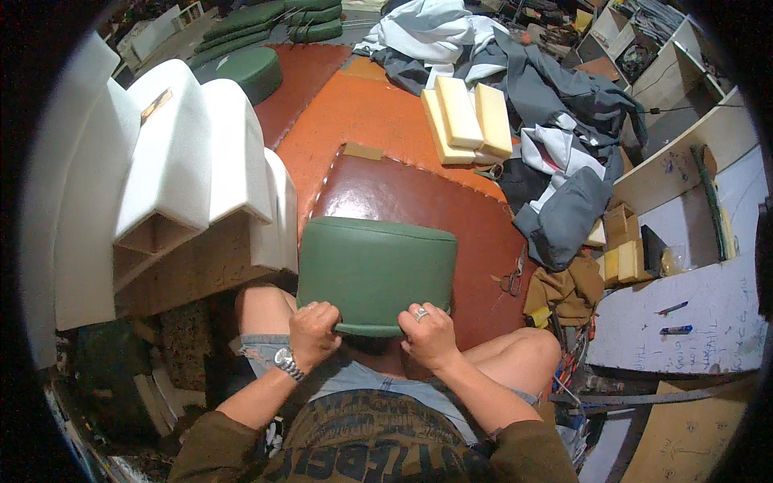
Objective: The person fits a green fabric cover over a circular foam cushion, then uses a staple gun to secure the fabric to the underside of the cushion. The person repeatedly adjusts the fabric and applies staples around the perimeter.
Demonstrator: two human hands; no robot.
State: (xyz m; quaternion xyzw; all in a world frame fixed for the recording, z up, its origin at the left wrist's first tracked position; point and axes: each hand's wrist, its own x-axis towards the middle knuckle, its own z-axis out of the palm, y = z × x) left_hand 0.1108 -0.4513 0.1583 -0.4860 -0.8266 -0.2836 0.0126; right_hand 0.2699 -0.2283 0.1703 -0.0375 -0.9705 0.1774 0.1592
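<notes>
A green upholstered cushion (377,270) with a piped edge stands tilted in front of my lap. My left hand (315,328), below a wristwatch, grips the near left corner of its cover. At the near right corner, my right hand (428,334), with a ring on one finger, has its fingers curled over the same cover edge. Between the two hands a rolled strip of the green cover shows. The cushion's underside is hidden from view.
White foam-padded shapes (173,161) stand at the left. Ahead lie yellow foam blocks (463,121), grey fabric (555,88) and a round green cushion (251,74). Scissors (513,278) rest on the brown-red sheet (483,249) at right. Pens (675,329) lie on a white board (700,302).
</notes>
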